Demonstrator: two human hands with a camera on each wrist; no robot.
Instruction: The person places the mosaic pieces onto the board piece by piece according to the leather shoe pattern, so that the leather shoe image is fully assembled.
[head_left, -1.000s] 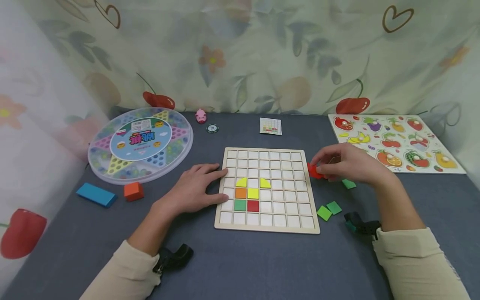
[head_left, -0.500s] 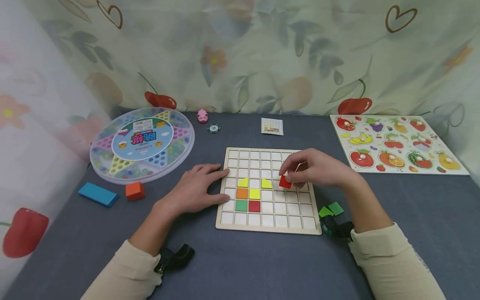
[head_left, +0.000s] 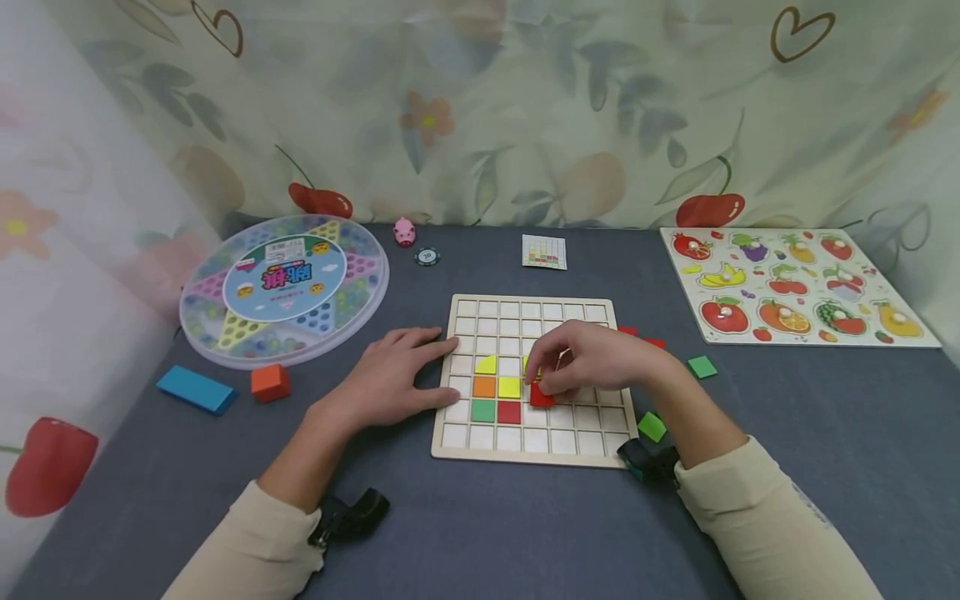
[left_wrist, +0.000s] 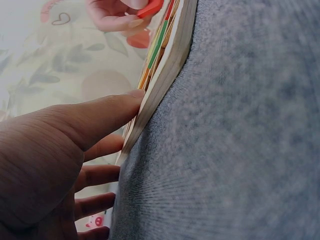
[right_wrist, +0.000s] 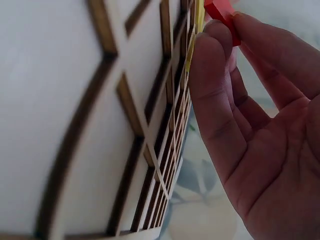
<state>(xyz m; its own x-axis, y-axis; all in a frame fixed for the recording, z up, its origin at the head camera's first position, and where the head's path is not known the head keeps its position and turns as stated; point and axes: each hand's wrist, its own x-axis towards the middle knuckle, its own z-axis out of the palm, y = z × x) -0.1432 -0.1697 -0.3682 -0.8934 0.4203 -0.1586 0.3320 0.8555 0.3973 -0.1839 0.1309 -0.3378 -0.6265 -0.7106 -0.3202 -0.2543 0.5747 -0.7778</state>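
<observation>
Red tile (head_left: 541,395): pinched by right hand (head_left: 592,362) fingers over grid board (head_left: 534,447); square it, lower flat.
Left hand (head_left: 390,379): fingers flat, steadying board.

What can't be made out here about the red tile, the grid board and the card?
- Red tile: head view, the right hand covers most of it; seated in a cell or not, unclear.
- Grid board: right wrist view, blurred and cut off by the edges.
- Card: head view, its pattern is too small to read.
- Left hand: left wrist view, fingertips hidden behind the board edge.
</observation>
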